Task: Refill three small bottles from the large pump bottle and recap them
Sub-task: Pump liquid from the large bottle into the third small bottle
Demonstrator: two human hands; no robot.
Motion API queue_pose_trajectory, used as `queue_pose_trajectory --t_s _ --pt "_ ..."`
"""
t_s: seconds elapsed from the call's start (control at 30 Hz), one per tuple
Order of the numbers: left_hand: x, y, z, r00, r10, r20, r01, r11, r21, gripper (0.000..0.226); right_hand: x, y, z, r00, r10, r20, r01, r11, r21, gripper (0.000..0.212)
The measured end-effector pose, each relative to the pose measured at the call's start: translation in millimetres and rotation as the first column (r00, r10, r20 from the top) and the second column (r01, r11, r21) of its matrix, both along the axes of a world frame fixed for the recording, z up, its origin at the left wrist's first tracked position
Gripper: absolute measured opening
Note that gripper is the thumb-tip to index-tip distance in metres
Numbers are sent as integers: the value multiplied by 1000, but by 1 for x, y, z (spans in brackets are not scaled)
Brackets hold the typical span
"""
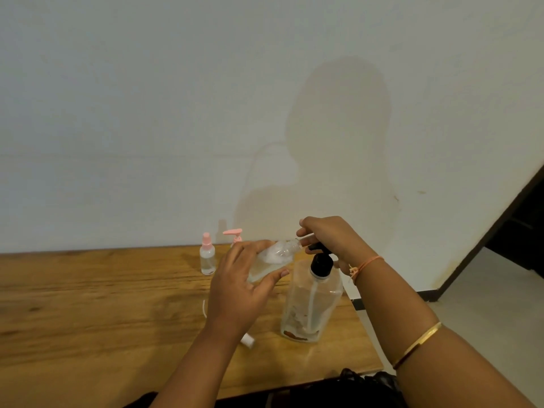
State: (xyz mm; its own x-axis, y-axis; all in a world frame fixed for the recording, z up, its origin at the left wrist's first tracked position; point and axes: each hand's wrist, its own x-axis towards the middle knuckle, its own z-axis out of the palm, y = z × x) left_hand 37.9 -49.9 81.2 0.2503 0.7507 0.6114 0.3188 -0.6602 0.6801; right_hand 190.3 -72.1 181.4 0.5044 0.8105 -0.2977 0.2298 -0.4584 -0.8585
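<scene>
A large clear pump bottle [312, 304] with a black pump head stands on the wooden table [103, 304]. My right hand [326, 237] rests on top of the pump, fingers bent over its nozzle. My left hand [238, 290] grips an uncapped small clear bottle [276, 256], tilted with its mouth at the nozzle; foam and liquid show inside. Behind stand a small spray bottle with a pink cap [207, 256] and a small bottle with a pink pump top [234, 235], its body hidden by my left hand. A white cap [248, 340] lies under my left wrist.
A pale wall runs right behind the table. The table's right edge [368, 334] ends just past the pump bottle, with tiled floor and a dark doorway [518, 231] beyond. Something black [365, 381] lies at the near edge.
</scene>
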Motion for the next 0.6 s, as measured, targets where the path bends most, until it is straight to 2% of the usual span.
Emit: queue_pose_trajectory --t_s 0.13,0.23,0.37,0.43,0.5,0.6 --pt "-12 -1 2 999 12 48 -8 997 -79 38 0 -2 -1 999 -32 -44 35 997 63 37" --pt "-18 1 0 997 35 75 -21 984 -179 48 1 -3 0 997 -46 -66 54 991 120 41" --pt "-25 3 -4 995 56 86 -31 964 -265 45 -1 -4 4 999 -19 -36 26 983 180 40" --pt "-28 3 -4 994 72 87 -42 952 -303 36 -3 -6 1 992 -67 111 35 962 271 41" --pt "-30 3 -4 993 87 78 -55 938 -341 34 -9 -8 -1 940 -155 303 11 904 428 40" --pt "-31 3 -5 992 104 68 -68 910 -410 37 -23 -15 0 869 -227 440 -89 802 590 27"
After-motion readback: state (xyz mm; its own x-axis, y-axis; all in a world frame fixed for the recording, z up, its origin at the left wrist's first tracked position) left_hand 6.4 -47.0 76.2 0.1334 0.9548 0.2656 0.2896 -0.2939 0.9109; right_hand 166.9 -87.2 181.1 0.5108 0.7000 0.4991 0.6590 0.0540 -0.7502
